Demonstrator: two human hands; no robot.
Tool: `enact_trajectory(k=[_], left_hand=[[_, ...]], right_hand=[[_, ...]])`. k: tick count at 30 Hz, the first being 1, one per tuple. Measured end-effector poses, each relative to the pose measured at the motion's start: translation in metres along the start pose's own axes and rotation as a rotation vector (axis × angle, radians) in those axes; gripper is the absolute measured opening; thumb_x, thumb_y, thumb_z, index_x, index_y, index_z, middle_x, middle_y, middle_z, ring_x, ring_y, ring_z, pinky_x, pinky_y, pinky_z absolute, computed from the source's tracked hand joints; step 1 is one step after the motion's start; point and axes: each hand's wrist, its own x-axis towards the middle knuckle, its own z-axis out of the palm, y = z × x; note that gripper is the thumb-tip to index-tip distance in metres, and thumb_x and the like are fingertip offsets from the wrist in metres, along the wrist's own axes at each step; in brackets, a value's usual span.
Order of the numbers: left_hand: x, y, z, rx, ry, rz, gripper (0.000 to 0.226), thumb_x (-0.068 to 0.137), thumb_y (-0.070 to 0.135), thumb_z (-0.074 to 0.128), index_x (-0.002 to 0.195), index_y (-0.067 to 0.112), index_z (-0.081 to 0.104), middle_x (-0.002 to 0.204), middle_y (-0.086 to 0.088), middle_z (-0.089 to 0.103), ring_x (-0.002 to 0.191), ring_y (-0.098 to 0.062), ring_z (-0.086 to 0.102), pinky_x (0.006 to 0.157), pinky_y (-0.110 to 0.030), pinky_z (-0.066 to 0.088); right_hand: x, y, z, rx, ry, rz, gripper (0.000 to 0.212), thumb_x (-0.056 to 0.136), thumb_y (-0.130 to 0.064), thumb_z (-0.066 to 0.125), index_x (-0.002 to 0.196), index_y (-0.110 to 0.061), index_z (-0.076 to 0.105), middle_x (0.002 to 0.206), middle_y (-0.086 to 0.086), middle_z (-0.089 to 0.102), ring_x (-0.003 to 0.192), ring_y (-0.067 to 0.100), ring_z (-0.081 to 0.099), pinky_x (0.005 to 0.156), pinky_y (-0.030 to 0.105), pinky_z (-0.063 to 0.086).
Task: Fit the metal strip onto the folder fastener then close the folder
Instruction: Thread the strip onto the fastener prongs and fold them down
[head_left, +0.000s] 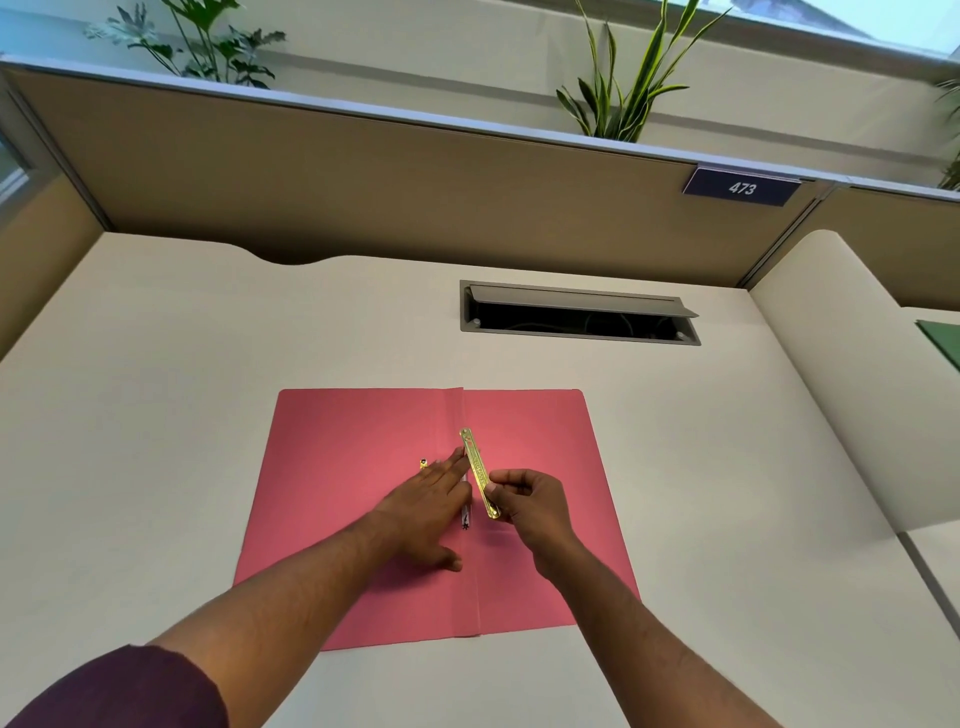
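A: Where's the strip?

B: The narrow gold-coloured metal strip (480, 472) sits just right of centre in the frame, tilted, over the spine of the open pink card folder (358, 467). The right hand (530, 501) pinches its near end between thumb and fingertips.

A: And the other hand?

B: The left hand (426, 512) lies flat, fingers stretched out on the folder's left leaf beside the spine, gripping nothing. A small gold fastener prong (423, 463) stands just left of its fingertips; another bit of fastener (465, 519) shows by the spine, too small to make out.

A: Around it?

B: The folder lies open on a cream desk (156, 415). Further up, a grey cable hatch (579, 313) is propped open, and a dark "473" sign (742, 187) hangs on the beige partition at upper right.
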Motion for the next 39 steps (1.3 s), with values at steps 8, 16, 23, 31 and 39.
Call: enact_trajectory(k=[8,16,23,31,39], left_hand=[[-0.004,0.004,0.001,-0.029,0.023,0.003,0.115,0.069,0.066,0.071,0.154,0.009,0.017,0.167,-0.011,-0.006,0.153,-0.021,-0.010,0.125,-0.040,0.010],[-0.003,0.003,0.000,-0.030,0.035,-0.002,0.113,0.069,0.064,0.073,0.152,0.008,0.021,0.166,-0.013,-0.008,0.153,-0.024,-0.011,0.124,-0.037,-0.001],[-0.003,0.003,0.002,-0.013,0.034,-0.006,0.115,0.068,0.066,0.072,0.153,0.008,0.019,0.166,-0.013,-0.007,0.153,-0.023,-0.011,0.125,-0.039,0.004],[-0.003,0.005,0.000,-0.011,0.040,-0.005,0.116,0.068,0.066,0.072,0.153,0.009,0.019,0.167,-0.011,-0.006,0.153,-0.021,-0.009,0.125,-0.037,0.003],[-0.004,0.004,-0.001,-0.014,0.052,0.007,0.119,0.069,0.065,0.072,0.156,0.012,0.012,0.167,-0.009,-0.008,0.153,-0.021,-0.008,0.121,-0.033,-0.003]], right_hand=[[-0.003,-0.003,0.001,0.029,-0.013,-0.022,0.016,0.089,0.001,0.074,0.098,-0.012,0.076,0.089,0.005,0.078,0.079,0.016,0.073,0.069,0.027,0.062],[-0.006,0.004,0.000,0.014,0.007,-0.013,0.017,0.089,0.000,0.074,0.096,-0.015,0.077,0.091,0.007,0.079,0.082,0.018,0.073,0.075,0.034,0.064],[-0.009,0.009,-0.002,0.004,0.003,-0.003,0.018,0.090,0.001,0.073,0.099,-0.014,0.077,0.094,0.007,0.079,0.085,0.020,0.074,0.073,0.032,0.063],[-0.008,0.006,-0.002,-0.002,-0.002,-0.009,0.017,0.090,0.002,0.073,0.099,-0.012,0.077,0.094,0.010,0.078,0.084,0.020,0.073,0.070,0.030,0.061],[-0.009,0.012,-0.003,-0.018,-0.007,-0.011,0.018,0.089,0.004,0.073,0.096,-0.013,0.077,0.088,0.007,0.079,0.081,0.020,0.073,0.078,0.039,0.064]])
